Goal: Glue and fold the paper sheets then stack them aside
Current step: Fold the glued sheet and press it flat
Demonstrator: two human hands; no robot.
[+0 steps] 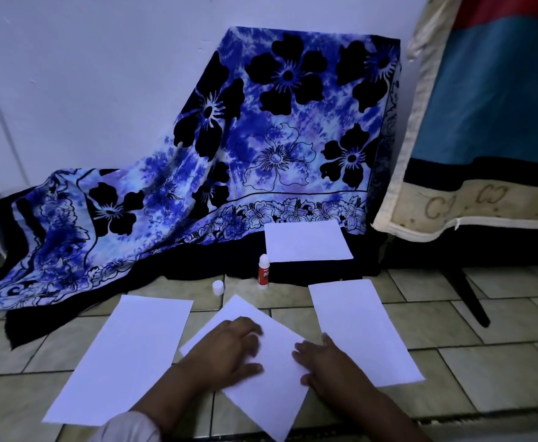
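Note:
A folded white sheet (pixel 272 371) lies skewed on the tiled floor in front of me. My left hand (pixel 229 352) presses flat on its left part, fingers spread. My right hand (pixel 322 362) rests on its right edge, fingers apart. A full white sheet (pixel 124 358) lies to the left, and a narrower sheet (pixel 363 330) to the right. Another white sheet (pixel 307 240) sits further back on the dark cloth. A glue stick (pixel 264 271) stands upright and uncapped, with its white cap (pixel 218 287) on the floor to its left.
A blue floral cloth (pixel 261 138) drapes over something against the white wall and spreads onto the floor at the left. A mattress with a blue and red cover (pixel 484 122) leans at the right. A dark furniture leg (pixel 467 295) stands beside it.

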